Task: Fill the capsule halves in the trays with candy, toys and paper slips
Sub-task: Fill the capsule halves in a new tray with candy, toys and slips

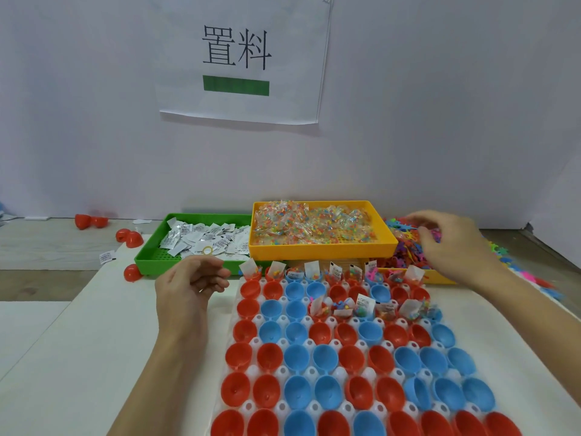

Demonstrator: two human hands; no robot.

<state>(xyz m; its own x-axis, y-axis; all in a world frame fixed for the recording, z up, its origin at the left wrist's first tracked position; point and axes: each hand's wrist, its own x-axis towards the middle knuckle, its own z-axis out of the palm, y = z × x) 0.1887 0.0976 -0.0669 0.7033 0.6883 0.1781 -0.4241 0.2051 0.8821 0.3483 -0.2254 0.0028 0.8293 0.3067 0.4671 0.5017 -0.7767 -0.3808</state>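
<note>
Reaching over the table's far right corner, the right hand (446,239) curls its fingers into the heap of small coloured plastic toys (405,247); whether anything is pinched cannot be told. The left hand (191,284) hangs loosely curled, holding nothing, left of the white tray of red and blue plastic capsule halves (330,357).

a pale wall (440,105) with a taped paper sign (242,58) backs a wooden table (41,247).

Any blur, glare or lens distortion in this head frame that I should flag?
Head view: light is soft and even, with no harsh shadows; small glints show on the capsule halves. Wide-angle bending stretches the near rows and forearms. The right hand over the toy pile looks slightly soft; the wall sign reads sharp.
</note>
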